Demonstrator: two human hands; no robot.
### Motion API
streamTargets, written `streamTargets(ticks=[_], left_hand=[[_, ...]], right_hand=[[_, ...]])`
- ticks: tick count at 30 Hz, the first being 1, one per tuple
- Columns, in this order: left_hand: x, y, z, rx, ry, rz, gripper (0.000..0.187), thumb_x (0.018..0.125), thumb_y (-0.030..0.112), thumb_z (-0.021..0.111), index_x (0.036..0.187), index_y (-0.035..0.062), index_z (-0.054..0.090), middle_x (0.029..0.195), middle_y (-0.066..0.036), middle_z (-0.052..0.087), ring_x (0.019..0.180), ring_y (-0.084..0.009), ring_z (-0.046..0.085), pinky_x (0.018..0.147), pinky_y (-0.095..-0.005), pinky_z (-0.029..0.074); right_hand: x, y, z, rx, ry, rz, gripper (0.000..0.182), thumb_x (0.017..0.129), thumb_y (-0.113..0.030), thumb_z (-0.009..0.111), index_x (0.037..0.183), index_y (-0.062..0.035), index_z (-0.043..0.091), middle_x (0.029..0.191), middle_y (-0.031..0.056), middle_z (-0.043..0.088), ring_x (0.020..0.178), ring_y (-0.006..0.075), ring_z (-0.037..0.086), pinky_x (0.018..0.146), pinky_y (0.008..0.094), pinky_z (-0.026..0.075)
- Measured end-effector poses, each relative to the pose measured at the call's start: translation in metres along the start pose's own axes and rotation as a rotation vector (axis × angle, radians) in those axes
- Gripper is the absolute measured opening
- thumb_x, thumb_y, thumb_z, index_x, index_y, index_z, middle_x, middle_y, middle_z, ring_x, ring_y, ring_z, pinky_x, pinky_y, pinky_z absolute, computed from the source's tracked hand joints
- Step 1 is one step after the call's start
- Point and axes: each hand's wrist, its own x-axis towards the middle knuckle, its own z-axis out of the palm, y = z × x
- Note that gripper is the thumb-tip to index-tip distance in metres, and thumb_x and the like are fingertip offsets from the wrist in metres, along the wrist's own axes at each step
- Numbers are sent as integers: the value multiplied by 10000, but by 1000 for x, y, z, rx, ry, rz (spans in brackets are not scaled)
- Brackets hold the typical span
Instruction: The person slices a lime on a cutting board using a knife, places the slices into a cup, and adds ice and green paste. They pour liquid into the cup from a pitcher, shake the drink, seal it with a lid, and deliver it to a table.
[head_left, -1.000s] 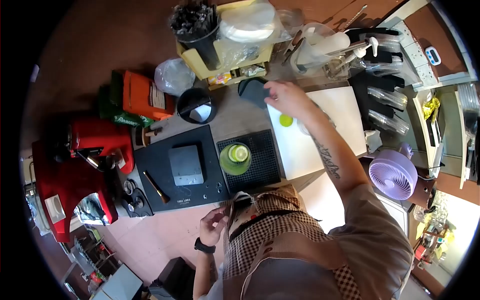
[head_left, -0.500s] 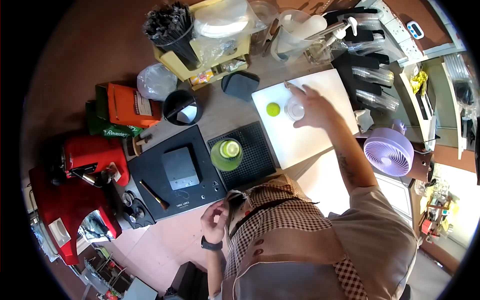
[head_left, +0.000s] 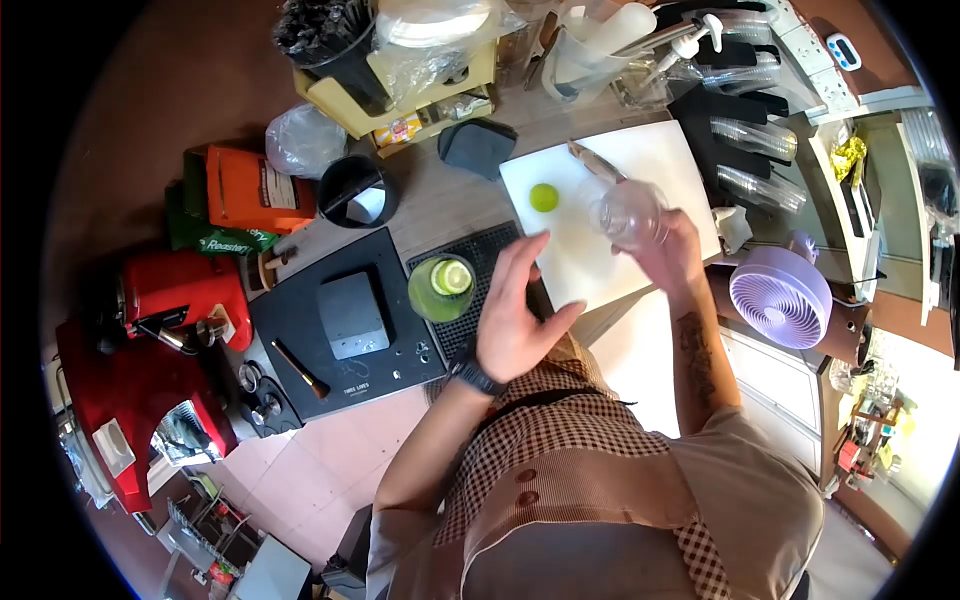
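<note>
My right hand holds a clear plastic lid lifted above the white cutting board. My left hand is raised with fingers spread, empty, hovering over the black drip mat just right of the green drink. That drink is in a cup with lime slices on top. A lime piece lies on the board's left part, and a knife rests near the board's back edge.
A black scale pad sits left of the drink, a red coffee machine further left. Black cup, orange bag, straw holder and stacked clear cups line the back. A purple fan stands at right.
My right hand picked the clear lid up off the cutting board and pulled it toward me. My left hand rose from my chest to hover open beside the green drink.
</note>
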Motion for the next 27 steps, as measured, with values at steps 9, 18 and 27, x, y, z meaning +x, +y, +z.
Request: streamTargets(ticks=[9, 18, 27], left_hand=[[79, -95, 100, 522, -191, 11, 1009, 721, 186, 858, 1546, 41, 296, 1452, -229, 459, 1320, -429, 457, 1120, -490, 380], [68, -7, 42, 336, -23, 53, 1039, 663, 184, 895, 1518, -20, 340, 1337, -243, 553, 1227, -414, 541, 1042, -457, 467], [-32, 10, -104, 306, 223, -93, 1210, 639, 149, 921, 1603, 25, 200, 1468, -209, 487, 1282, -312, 547, 1037, -440, 467]], right_hand=[[-31, 4, -51, -1228, 453, -196, 786, 792, -199, 748, 1501, -84, 429, 1346, 200, 524, 1191, 332, 577, 994, 435, 509], [-2, 39, -58, -1671, 251, -433, 962, 677, -187, 855, 1516, -102, 393, 1381, 221, 495, 1250, 424, 519, 1030, 475, 497], [30, 18, -54, -974, 140, 164, 621, 920, -399, 675, 1391, -10, 562, 1185, 154, 668, 1058, 261, 656, 864, 376, 536]])
